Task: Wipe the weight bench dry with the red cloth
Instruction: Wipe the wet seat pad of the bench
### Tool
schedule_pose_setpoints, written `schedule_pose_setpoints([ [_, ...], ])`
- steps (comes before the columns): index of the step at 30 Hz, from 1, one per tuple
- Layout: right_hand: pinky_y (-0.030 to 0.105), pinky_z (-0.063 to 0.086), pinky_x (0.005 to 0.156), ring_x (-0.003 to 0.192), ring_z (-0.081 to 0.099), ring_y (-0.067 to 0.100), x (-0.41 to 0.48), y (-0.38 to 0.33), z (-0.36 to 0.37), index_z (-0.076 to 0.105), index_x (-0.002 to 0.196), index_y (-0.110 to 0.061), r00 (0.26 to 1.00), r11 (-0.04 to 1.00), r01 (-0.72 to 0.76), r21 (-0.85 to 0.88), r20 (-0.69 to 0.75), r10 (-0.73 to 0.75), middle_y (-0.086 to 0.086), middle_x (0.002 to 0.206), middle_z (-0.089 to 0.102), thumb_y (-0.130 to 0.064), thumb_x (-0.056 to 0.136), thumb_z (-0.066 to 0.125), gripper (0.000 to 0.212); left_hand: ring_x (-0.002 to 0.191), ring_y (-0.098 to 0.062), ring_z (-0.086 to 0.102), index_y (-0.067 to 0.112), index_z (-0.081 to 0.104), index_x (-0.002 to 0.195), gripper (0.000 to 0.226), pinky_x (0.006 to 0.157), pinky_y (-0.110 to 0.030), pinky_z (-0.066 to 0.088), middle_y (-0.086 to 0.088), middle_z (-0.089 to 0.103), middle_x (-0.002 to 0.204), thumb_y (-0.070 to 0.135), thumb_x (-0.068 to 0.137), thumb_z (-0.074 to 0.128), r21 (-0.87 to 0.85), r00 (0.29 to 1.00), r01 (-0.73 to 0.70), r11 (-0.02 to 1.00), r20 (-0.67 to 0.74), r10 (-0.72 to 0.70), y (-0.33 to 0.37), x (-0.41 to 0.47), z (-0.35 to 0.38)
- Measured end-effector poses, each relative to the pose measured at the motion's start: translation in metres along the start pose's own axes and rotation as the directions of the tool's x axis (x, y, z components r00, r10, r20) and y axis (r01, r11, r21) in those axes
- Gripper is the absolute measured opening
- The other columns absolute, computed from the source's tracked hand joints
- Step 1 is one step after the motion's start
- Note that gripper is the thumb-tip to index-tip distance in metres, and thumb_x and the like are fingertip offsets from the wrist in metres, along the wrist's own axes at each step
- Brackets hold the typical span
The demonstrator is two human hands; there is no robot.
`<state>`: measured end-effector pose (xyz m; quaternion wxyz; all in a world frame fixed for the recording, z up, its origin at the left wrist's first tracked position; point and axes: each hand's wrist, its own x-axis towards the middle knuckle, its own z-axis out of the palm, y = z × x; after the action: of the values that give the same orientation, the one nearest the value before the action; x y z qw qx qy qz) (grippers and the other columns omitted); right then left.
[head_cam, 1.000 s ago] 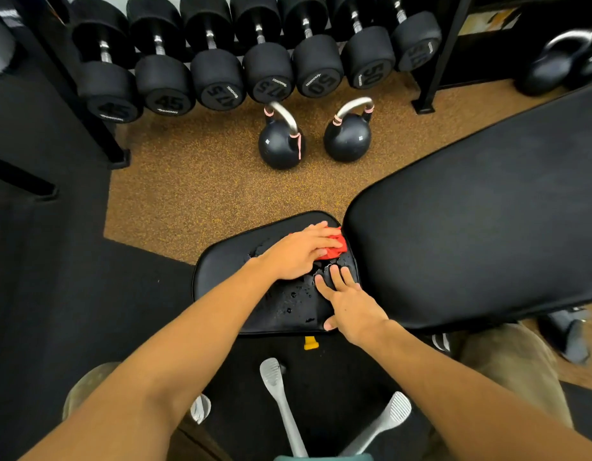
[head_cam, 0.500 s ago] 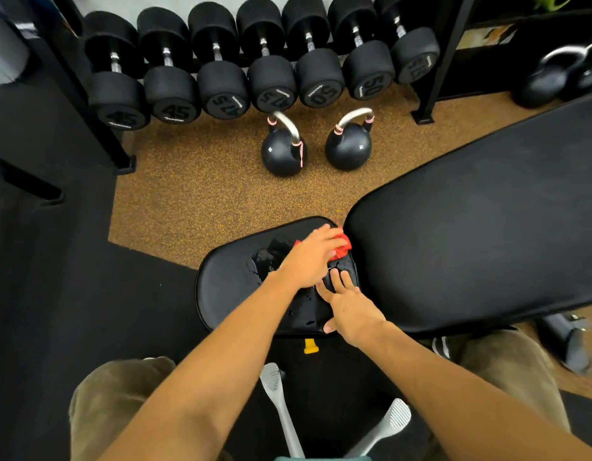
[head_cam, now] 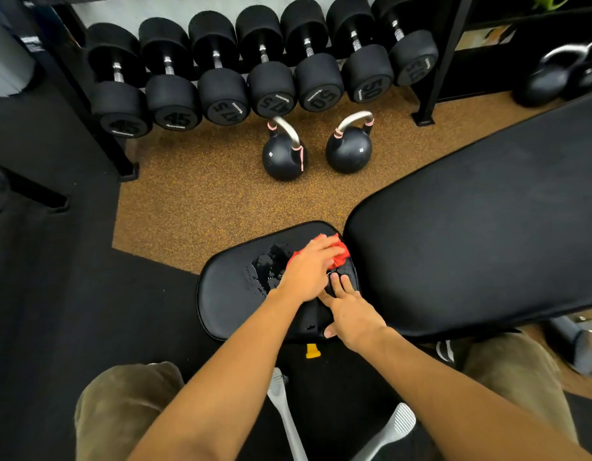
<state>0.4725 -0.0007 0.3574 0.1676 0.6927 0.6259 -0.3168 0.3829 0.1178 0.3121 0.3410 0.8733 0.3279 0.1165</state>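
The black weight bench has a small seat pad and a long back pad to its right. Water drops and a wet patch lie on the seat pad. My left hand presses the red cloth flat onto the seat pad's far right corner, most of the cloth hidden under the palm. My right hand rests with straight fingers on the seat pad's right edge, just behind the left hand.
Two kettlebells stand on the brown floor beyond the seat. A rack of black dumbbells runs along the back. More kettlebells sit far right. Grey bench legs and my knees are below.
My left hand with the red cloth has slid a little over the seat pad's right corner. My right hand stays in place. The camera has tilted slightly.
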Motion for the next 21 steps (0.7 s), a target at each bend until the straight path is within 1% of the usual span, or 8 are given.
schedule_pose_setpoints([
  [3, 0.047, 0.012, 0.128, 0.158, -0.016, 0.032, 0.0, 0.001, -0.001, -0.004, 0.165, -0.022, 1.0, 1.0, 0.004, 0.017, -0.007, -0.004, 0.015, 0.171, -0.016, -0.033, 0.098, 0.067, 0.098, 0.152, -0.021, 0.031, 0.014, 0.067, 0.135, 0.04, 0.124, -0.034, 0.025, 0.001, 0.046, 0.158, -0.001, 0.104, 0.047, -0.078, 0.991, -0.023, 0.997, 0.131, 0.033, -0.007, -0.011, -0.009],
  [5, 0.046, 0.012, 0.128, 0.158, -0.016, 0.032, 0.0, 0.001, 0.0, -0.006, 0.165, -0.021, 1.0, 1.0, 0.002, 0.023, -0.009, -0.001, 0.015, 0.171, -0.017, -0.033, 0.098, 0.067, 0.1, 0.148, -0.016, 0.038, 0.014, 0.07, 0.131, 0.037, 0.124, -0.032, 0.027, 0.0, 0.051, 0.154, 0.0, 0.104, 0.05, -0.166, 0.989, 0.027, 0.986, 0.146, -0.002, -0.008, -0.017, -0.021],
  [8, 0.046, 0.012, 0.128, 0.158, -0.017, 0.033, 0.002, 0.0, 0.001, -0.008, 0.164, -0.021, 1.0, 1.0, 0.0, 0.004, -0.009, 0.0, 0.015, 0.171, -0.018, -0.035, 0.098, 0.066, 0.1, 0.139, -0.004, 0.046, 0.018, 0.071, 0.129, 0.036, 0.12, -0.022, 0.029, 0.006, 0.056, 0.147, 0.001, 0.103, 0.053, -0.302, 0.995, 0.099, 0.948, 0.034, -0.093, -0.013, -0.032, -0.044],
  [12, 0.047, 0.014, 0.128, 0.158, -0.017, 0.033, 0.006, 0.0, 0.003, -0.006, 0.165, -0.023, 1.0, 1.0, 0.0, -0.001, -0.01, 0.0, 0.015, 0.171, -0.016, -0.035, 0.096, 0.069, 0.102, 0.141, -0.008, 0.048, 0.025, 0.07, 0.129, 0.036, 0.119, -0.022, 0.03, 0.006, 0.057, 0.148, 0.005, 0.104, 0.054, -0.385, 0.953, 0.115, 0.916, -0.216, -0.211, -0.037, -0.05, -0.072],
  [14, 0.048, 0.015, 0.127, 0.158, -0.016, 0.034, 0.007, 0.001, 0.005, -0.005, 0.165, -0.022, 1.0, 1.0, 0.003, -0.011, -0.017, -0.003, 0.015, 0.171, -0.015, -0.035, 0.095, 0.07, 0.103, 0.142, -0.012, 0.047, 0.017, 0.069, 0.131, 0.033, 0.12, -0.02, 0.029, -0.001, 0.056, 0.149, 0.005, 0.105, 0.052, -0.37, 0.912, 0.129, 0.92, -0.319, -0.256, -0.053, -0.059, -0.082],
  [16, 0.048, 0.015, 0.127, 0.158, -0.015, 0.034, 0.008, 0.001, 0.006, -0.005, 0.165, -0.022, 1.0, 1.0, 0.002, -0.012, -0.021, -0.002, 0.015, 0.171, -0.015, -0.035, 0.095, 0.07, 0.103, 0.145, -0.015, 0.044, 0.013, 0.067, 0.133, 0.032, 0.123, -0.026, 0.028, -0.002, 0.054, 0.151, 0.007, 0.106, 0.051, -0.319, 0.885, 0.186, 0.929, -0.357, -0.3, -0.07, -0.068, -0.086],
  [18, 0.048, 0.015, 0.127, 0.158, -0.015, 0.034, 0.009, 0.002, 0.006, -0.004, 0.165, -0.023, 1.0, 1.0, -0.002, -0.014, -0.023, 0.002, 0.015, 0.171, -0.014, -0.035, 0.095, 0.07, 0.103, 0.149, -0.02, 0.038, 0.015, 0.064, 0.136, 0.033, 0.126, -0.039, 0.026, -0.002, 0.05, 0.154, 0.011, 0.108, 0.048, -0.269, 0.89, 0.245, 0.932, -0.319, -0.326, -0.08, -0.075, -0.078],
  [21, 0.048, 0.014, 0.127, 0.158, -0.015, 0.033, 0.011, 0.001, 0.006, -0.004, 0.165, -0.023, 1.0, 1.0, -0.009, -0.002, -0.018, 0.009, 0.014, 0.171, -0.015, -0.034, 0.094, 0.071, 0.104, 0.157, -0.022, 0.019, 0.022, 0.052, 0.148, 0.04, 0.127, -0.048, 0.02, 0.002, 0.037, 0.163, 0.032, 0.11, 0.044, -0.107, 0.918, 0.287, 0.952, -0.254, -0.305, -0.076, -0.081, -0.055],
])
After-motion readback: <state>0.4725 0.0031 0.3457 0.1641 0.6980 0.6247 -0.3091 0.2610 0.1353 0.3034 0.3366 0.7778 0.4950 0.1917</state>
